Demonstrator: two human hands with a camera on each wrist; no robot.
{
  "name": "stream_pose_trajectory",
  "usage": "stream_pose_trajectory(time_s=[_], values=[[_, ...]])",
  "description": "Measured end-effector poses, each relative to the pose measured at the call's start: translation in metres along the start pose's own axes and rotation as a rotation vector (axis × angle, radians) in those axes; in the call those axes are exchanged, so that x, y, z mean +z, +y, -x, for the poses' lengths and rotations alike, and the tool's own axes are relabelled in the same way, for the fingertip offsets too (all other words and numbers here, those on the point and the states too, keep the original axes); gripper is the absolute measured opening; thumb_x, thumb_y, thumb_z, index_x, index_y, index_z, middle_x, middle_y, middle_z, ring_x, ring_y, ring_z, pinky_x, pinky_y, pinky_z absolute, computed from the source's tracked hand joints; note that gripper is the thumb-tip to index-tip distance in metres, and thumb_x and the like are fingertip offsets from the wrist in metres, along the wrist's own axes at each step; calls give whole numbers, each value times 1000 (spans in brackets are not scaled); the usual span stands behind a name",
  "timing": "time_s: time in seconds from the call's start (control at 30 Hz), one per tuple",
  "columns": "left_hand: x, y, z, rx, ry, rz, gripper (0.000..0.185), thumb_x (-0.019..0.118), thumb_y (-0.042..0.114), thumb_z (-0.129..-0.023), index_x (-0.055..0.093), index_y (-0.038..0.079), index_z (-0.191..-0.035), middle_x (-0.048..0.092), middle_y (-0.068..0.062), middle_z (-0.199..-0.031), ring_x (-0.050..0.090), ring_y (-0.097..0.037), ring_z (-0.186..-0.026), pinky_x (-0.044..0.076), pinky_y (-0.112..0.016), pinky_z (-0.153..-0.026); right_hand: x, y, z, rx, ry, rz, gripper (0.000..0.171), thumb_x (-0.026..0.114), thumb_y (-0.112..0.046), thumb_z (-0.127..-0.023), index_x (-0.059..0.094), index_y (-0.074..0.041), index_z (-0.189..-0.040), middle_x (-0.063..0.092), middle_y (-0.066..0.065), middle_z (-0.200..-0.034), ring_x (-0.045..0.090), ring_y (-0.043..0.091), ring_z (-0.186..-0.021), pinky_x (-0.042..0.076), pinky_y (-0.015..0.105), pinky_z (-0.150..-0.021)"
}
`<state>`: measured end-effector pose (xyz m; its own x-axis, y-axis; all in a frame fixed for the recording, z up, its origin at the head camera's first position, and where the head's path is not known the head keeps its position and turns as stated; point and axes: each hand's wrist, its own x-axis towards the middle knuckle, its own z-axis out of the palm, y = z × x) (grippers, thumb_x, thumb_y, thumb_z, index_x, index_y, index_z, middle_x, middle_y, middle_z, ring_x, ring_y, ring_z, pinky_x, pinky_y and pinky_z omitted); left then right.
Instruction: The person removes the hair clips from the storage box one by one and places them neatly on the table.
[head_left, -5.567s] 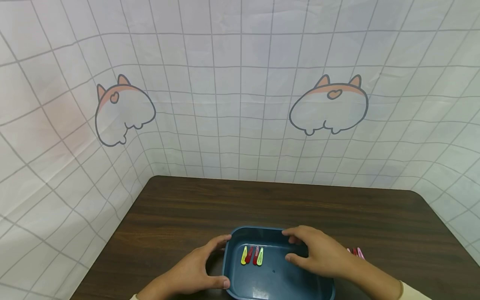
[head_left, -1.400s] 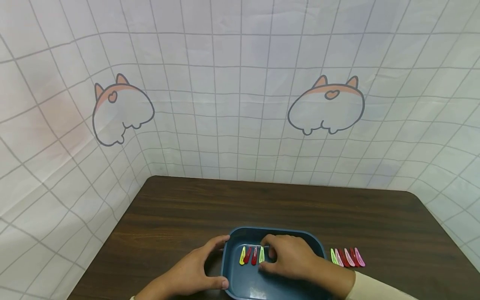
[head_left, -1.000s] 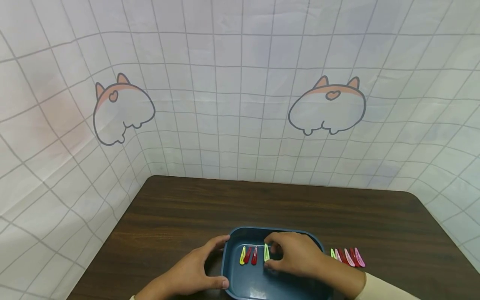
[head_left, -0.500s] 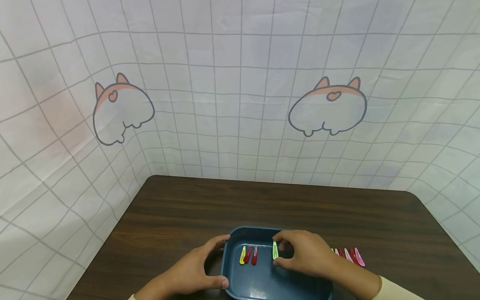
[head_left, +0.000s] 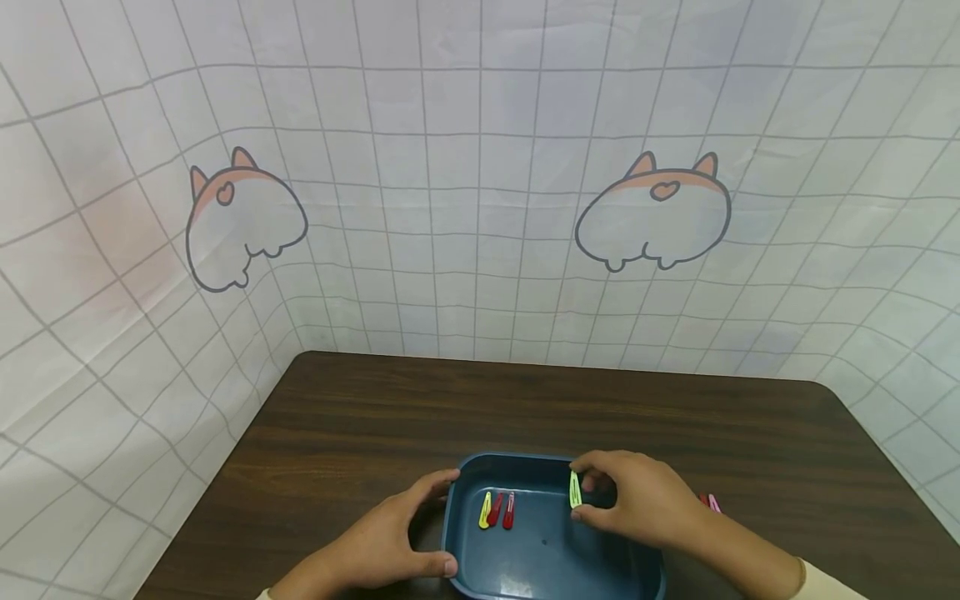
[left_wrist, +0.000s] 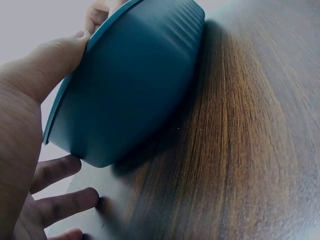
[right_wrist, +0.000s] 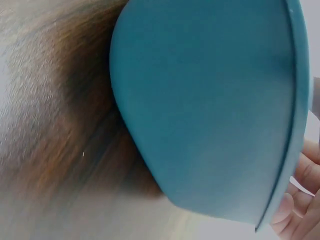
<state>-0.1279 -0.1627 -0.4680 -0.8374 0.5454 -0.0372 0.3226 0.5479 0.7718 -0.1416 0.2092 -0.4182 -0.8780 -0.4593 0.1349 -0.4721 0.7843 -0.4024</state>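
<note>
In the head view my right hand (head_left: 633, 496) pinches a light green snap hair clip (head_left: 575, 490) between thumb and index finger, over the right part of a blue tray (head_left: 555, 567). My left hand (head_left: 382, 533) is spread along the tray's left side, index finger at the far corner and thumb at the rim; in the left wrist view its other fingers (left_wrist: 67, 204) stick out, apart from the wall. Inside the tray lie a yellow hair clip (head_left: 485, 510) and two red hair clips (head_left: 509, 511). In the right wrist view the tray wall (right_wrist: 210, 110) hides the clip.
A dark wooden table (head_left: 360, 417) carries the tray near its front. To the right of the tray, red and pink clips (head_left: 714, 503) show partly behind my right forearm. A white gridded cloth (head_left: 465, 208) stands behind and on both sides.
My right hand, pinching the light green clip, has moved right and farther from me, away from the other clips in the tray; its forearm now covers most of the outside row. Left hand unmoved.
</note>
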Motion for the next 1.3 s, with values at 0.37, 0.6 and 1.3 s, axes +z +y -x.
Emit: stream_pose_trajectory(time_s=[0.37, 0.6, 1.3], values=[[0, 1, 1, 5, -2, 11, 91, 80, 53, -85, 29, 35, -159, 50, 0, -151, 52, -31, -134, 36, -70, -105, -15, 12, 10, -10, 5, -11, 50, 82, -54, -83, 70, -23, -121, 64, -22, -91, 59, 2, -79, 49, 27, -65], [0, 2, 1, -24, -1, -12, 90, 81, 55, -83, 33, 43, -157, 50, 2, -151, 50, -30, -132, 40, -69, -102, -23, 19, 14, -3, 13, -14, 51, 82, -54, -83, 70, -23, -122, 66, -23, -92, 58, 1, -76, 48, 26, -62], [0, -1, 1, -16, 0, -14, 93, 82, 55, -83, 29, 41, -159, 56, 6, -143, 54, -24, -127, 42, -65, -101, -46, 43, 39, 60, -28, -134, 56, 78, -54, -86, 65, -20, -129, 70, -8, -104, 58, 2, -47, 49, 28, -63]])
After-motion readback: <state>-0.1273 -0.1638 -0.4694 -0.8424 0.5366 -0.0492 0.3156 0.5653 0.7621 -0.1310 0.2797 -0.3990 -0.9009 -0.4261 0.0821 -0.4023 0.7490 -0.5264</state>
